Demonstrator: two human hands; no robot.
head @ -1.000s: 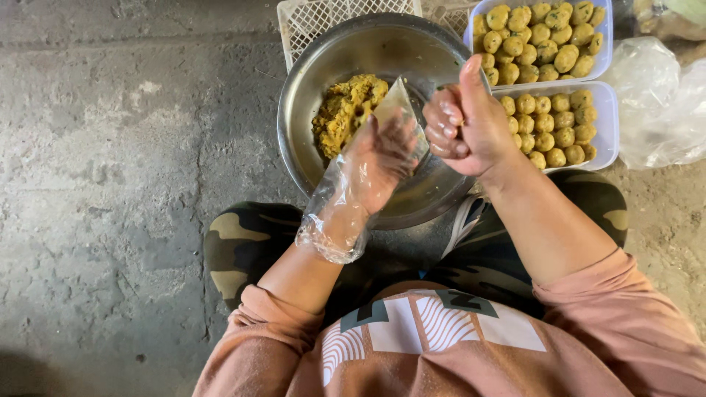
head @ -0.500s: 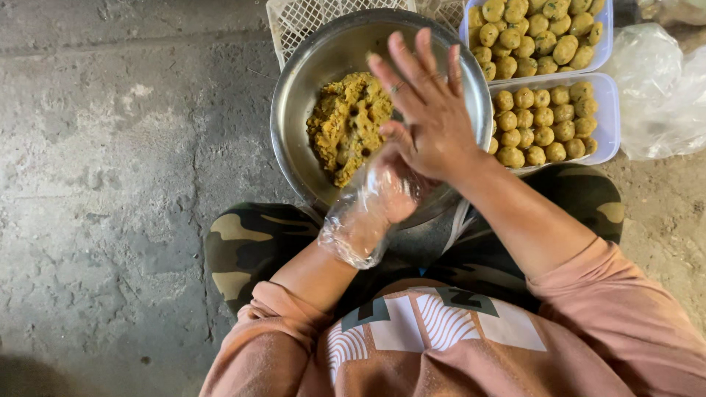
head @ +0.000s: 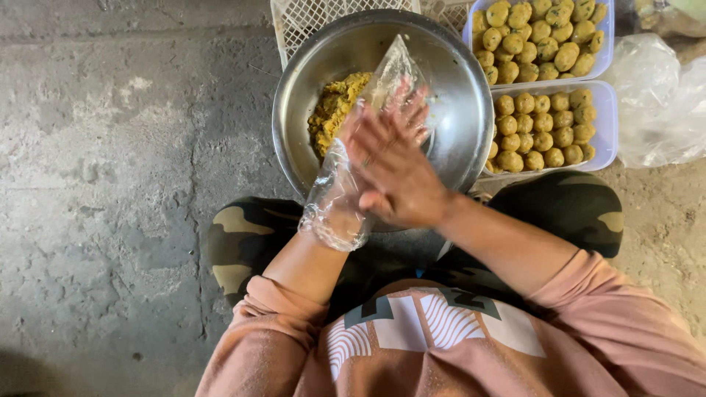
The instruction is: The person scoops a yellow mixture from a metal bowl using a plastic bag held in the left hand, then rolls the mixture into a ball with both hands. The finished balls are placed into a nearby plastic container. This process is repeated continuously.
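Over the steel bowl point(head: 448, 81), in the head view, the person's two hands meet palm to palm. The left hand point(head: 349, 176) wears a loose clear plastic glove point(head: 334, 202) whose cuff bunches at the wrist and whose tip sticks up in a point above the fingers. The bare right hand point(head: 393, 165) lies flat across it, fingers spread and straight, pressed against the gloved palm; whether anything sits between the two palms cannot be told, since the right hand covers that spot. The left hand's fingers are mostly hidden, so how far they curl cannot be told either. In the bowl, just left of the hands, lies a heap of crumbly yellow mixture point(head: 334, 106) against the left wall. To the right of the bowl stand two pale plastic trays, the far tray point(head: 471, 22) and the near tray point(head: 607, 125), both packed with rows of yellow-brown balls point(head: 544, 129). A white lattice crate point(head: 309, 18) shows behind the bowl, and crumpled clear plastic bags point(head: 654, 95) lie at the right edge. The bowl rests between camouflage-clad knees point(head: 243, 235) above a rough concrete floor point(head: 110, 184).
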